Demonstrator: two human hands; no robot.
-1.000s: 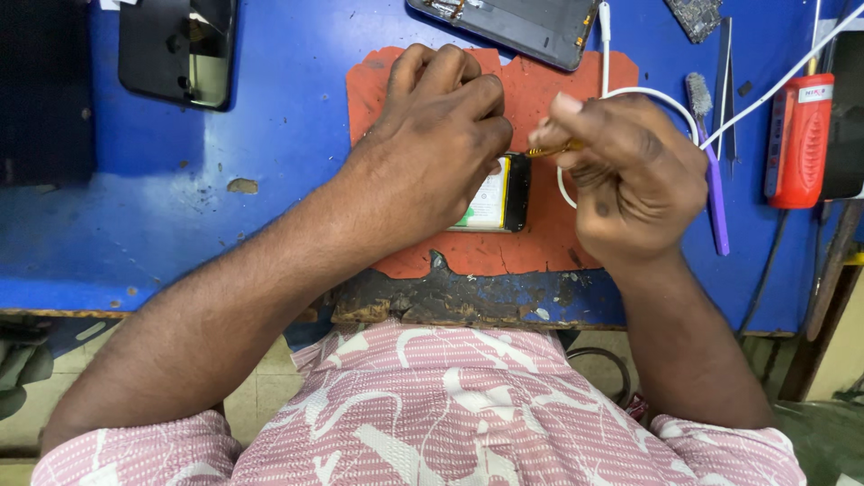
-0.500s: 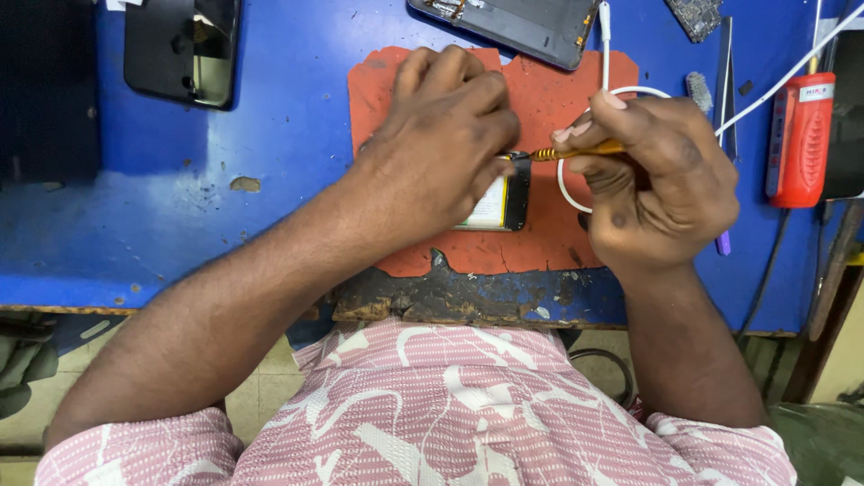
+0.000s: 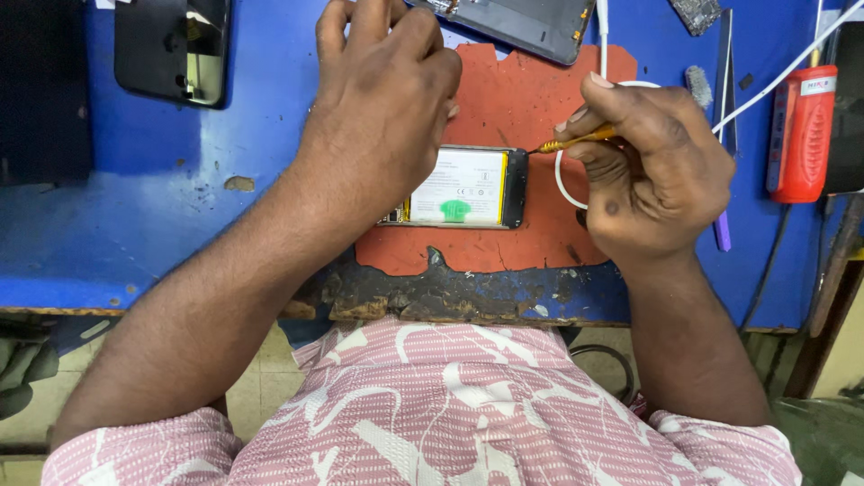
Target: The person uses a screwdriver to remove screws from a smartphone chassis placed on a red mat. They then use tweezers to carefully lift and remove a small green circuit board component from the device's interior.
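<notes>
The blue bench top [image 3: 135,234] looked painted, its coat chipped and scuffed, and its front edge was charred rough. The orange mat [image 3: 531,99] seemed matt rubber with ragged, torn edges. The opened phone [image 3: 463,186] showed a glossy, paper-like white battery label. The red tool [image 3: 799,133] looked like smooth, shiny plastic.

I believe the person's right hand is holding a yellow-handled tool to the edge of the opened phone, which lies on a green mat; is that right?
Not quite: the mat is orange-red, not green, as the head view shows. The rest holds: the right hand holds the yellow-handled tool to the edge of the opened phone.
</notes>
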